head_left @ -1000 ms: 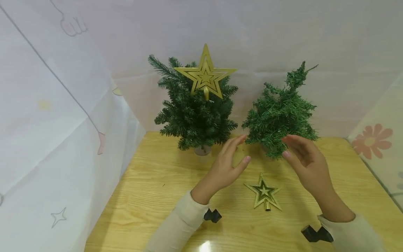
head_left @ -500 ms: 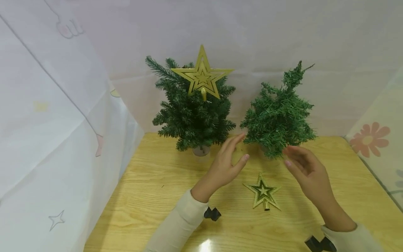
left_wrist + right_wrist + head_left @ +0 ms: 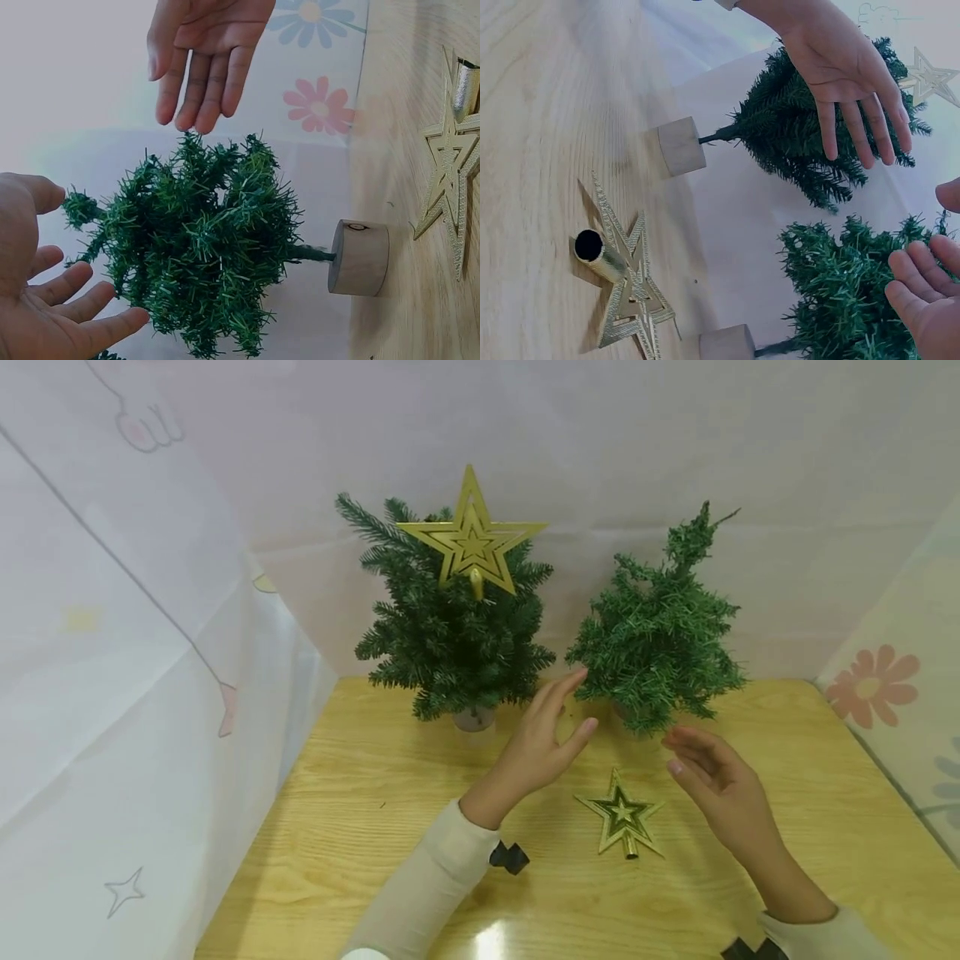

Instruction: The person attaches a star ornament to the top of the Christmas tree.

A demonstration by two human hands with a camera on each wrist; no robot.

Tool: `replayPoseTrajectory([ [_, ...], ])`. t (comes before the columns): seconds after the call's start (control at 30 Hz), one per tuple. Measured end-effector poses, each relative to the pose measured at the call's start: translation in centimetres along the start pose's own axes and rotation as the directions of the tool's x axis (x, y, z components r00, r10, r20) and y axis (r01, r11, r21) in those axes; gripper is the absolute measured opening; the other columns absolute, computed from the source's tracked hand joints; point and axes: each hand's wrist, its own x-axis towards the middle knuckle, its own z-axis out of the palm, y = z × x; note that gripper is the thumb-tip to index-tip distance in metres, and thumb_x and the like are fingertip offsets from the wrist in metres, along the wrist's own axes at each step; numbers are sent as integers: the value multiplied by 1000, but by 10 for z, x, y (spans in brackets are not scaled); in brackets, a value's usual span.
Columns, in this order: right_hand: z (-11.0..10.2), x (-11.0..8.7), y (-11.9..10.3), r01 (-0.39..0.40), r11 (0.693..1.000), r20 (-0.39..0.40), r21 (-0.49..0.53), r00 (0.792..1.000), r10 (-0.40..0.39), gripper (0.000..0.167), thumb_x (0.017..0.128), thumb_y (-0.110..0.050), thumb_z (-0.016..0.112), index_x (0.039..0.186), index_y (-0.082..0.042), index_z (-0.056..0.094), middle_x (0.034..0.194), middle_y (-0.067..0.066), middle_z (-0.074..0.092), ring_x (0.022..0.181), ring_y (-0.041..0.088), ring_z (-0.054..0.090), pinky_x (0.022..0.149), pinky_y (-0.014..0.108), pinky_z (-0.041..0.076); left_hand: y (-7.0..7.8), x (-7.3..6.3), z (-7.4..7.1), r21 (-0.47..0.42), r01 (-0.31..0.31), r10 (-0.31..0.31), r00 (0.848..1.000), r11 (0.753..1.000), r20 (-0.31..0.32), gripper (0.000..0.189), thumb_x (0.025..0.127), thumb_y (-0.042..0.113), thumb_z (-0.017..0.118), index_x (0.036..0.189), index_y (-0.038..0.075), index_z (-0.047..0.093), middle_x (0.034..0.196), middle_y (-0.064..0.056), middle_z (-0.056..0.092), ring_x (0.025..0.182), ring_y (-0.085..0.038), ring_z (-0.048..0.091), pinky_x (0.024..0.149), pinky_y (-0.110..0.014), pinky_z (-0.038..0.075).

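Observation:
My left hand (image 3: 534,745) is held out with straight fingers, its tips near the left side of the right-hand miniature Christmas tree (image 3: 660,635). On that tree's right, low and toward me, my right hand (image 3: 723,793) hovers with relaxed fingers and holds nothing. In the left wrist view this tree stands upright on a round wooden base (image 3: 360,257), its top bare. Flat on the table between my wrists lies a gold star tree topper (image 3: 621,814); its hollow socket (image 3: 592,247) shows in the right wrist view.
A darker Christmas tree (image 3: 450,643) stands at the back left, with a gold star (image 3: 472,539) at its top. A white printed cloth (image 3: 585,443) hangs behind the wooden table (image 3: 352,793) and along both sides. Black wrist cameras (image 3: 510,857) sit at my cuffs.
My right hand has come down and back toward me, away from the right tree's branches. My left hand stays nearly in place. The whole head view has shifted slightly; trees and stars stand as before.

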Motion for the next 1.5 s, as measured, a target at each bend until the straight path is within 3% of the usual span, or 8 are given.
replayPoseTrajectory([
  [0.17,2,0,4,-43,996,-1,-73,999,43,44,97,0,58,140,0,48,132,13,55,119,16,55,93,16,46,-6,6,4,-21,17,-17,1000,1000,-23,61,102,42,48,155,21,25,153,6,30,135,-9,35,105,-30,41],
  [0.47,6,-2,15,-148,988,17,-40,989,149,46,99,-9,57,143,-1,44,137,19,51,119,7,54,91,17,48,-11,9,13,-85,50,-51,999,995,-9,60,102,42,47,155,30,21,153,4,29,137,-10,34,108,-31,38],
  [0.77,8,-3,26,-161,987,19,-21,987,161,46,100,-10,56,144,-5,45,137,9,54,123,18,53,93,18,47,-15,12,22,-66,40,-41,999,997,-17,61,102,41,48,155,22,24,153,3,30,138,-12,33,107,-33,40],
  [1.1,9,-5,34,-201,979,26,-28,979,201,46,101,-16,57,145,-9,45,139,11,52,121,9,53,93,17,47,-18,19,28,-79,35,-37,999,996,-22,62,102,39,48,156,26,20,155,-4,27,140,-15,29,108,-34,39],
  [1.3,7,-5,37,-198,980,40,-23,979,198,46,101,-15,56,145,-9,44,140,12,51,122,9,53,93,18,48,-21,23,32,-146,49,-57,997,988,-49,62,102,39,49,156,21,23,156,-4,24,141,-17,29,110,-33,36],
  [1.5,5,-4,38,-189,982,40,-12,981,190,45,101,-14,56,145,-8,45,140,15,50,122,11,53,93,18,48,-28,28,37,-198,20,-38,995,980,-89,62,103,34,51,155,16,24,154,3,26,140,-17,30,111,-29,33],
])
